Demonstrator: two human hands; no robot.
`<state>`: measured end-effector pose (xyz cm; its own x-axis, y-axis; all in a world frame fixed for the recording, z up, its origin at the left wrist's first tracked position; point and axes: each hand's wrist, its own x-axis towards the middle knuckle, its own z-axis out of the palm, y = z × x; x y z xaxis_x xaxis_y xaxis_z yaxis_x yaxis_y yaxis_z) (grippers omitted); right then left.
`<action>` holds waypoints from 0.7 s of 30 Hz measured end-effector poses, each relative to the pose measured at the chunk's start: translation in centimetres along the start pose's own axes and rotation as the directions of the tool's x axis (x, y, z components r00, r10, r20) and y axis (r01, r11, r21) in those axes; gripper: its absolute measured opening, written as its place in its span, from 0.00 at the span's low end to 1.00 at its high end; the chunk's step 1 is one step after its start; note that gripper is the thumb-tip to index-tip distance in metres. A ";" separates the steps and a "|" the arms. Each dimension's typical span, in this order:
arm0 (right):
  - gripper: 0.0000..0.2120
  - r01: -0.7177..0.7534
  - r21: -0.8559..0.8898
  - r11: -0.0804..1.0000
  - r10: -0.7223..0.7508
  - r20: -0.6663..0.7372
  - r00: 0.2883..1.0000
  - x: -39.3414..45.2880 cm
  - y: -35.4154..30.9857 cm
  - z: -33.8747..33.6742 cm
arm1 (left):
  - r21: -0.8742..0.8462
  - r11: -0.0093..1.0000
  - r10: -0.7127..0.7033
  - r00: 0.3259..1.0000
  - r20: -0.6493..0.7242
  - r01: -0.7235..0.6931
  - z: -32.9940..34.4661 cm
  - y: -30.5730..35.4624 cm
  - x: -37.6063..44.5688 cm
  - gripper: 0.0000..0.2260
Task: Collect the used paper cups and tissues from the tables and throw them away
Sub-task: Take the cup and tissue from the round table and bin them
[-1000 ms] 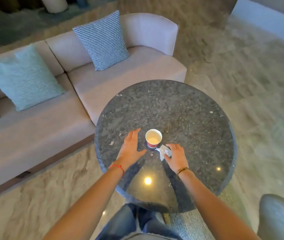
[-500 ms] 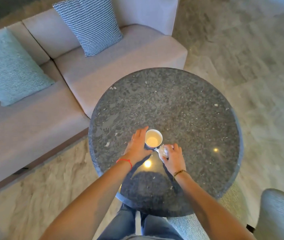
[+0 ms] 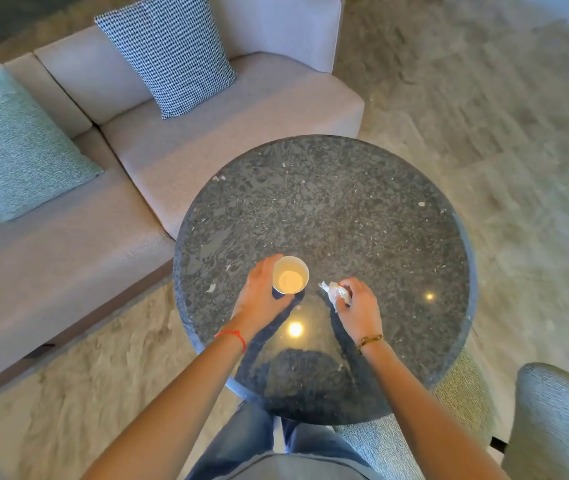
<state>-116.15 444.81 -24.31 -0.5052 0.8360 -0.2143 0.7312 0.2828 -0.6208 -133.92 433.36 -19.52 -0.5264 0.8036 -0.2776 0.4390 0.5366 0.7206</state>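
Round dark speckled table (image 3: pixel 328 209), beige sofa (image 3: pixel 206 133) behind with two cushions. One paper cup (image 3: pixel 290 279), left hand (image 3: pixel 258 296) wrapped around it. One crumpled tissue (image 3: pixel 336 293), pinched in right hand (image 3: pixel 359 306).

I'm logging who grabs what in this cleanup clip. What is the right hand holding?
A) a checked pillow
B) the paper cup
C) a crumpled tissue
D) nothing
C: the right hand pinches a crumpled white tissue over the round stone table, while the paper cup sits in the left hand.
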 end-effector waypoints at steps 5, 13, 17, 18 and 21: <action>0.08 0.050 0.083 0.995 -0.044 -0.072 0.996 -3.4 -0.8 -2.1 | -0.045 0.997 0.057 0.995 -0.079 -0.060 -2.0 -0.1 -4.2 0.33; 0.10 0.048 0.163 0.986 -0.017 -0.188 0.982 -12.1 -2.6 -4.4 | -0.035 0.986 0.159 0.981 -0.110 -0.164 -4.6 -0.6 -12.3 0.35; 0.11 0.011 0.188 0.982 0.047 -0.300 0.953 -18.4 -3.3 -3.8 | -0.031 0.968 0.244 0.964 -0.108 -0.249 -5.5 -1.7 -16.6 0.37; 0.11 -0.003 0.201 0.980 0.069 -0.324 0.944 -20.2 -3.5 -3.5 | -0.034 0.962 0.269 0.959 -0.091 -0.273 -5.8 -2.0 -17.8 0.38; 0.11 -0.016 0.212 0.977 0.102 -0.400 0.911 -26.4 -4.0 -2.4 | -0.040 0.943 0.331 0.943 -0.024 -0.331 -6.6 -2.6 -21.2 0.38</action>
<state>-104.60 422.77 -14.36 -0.2020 0.9784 0.0431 0.6254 0.1628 -0.7631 -128.68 413.25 -11.32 -0.3690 0.9294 -0.0084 0.5593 0.2293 0.7967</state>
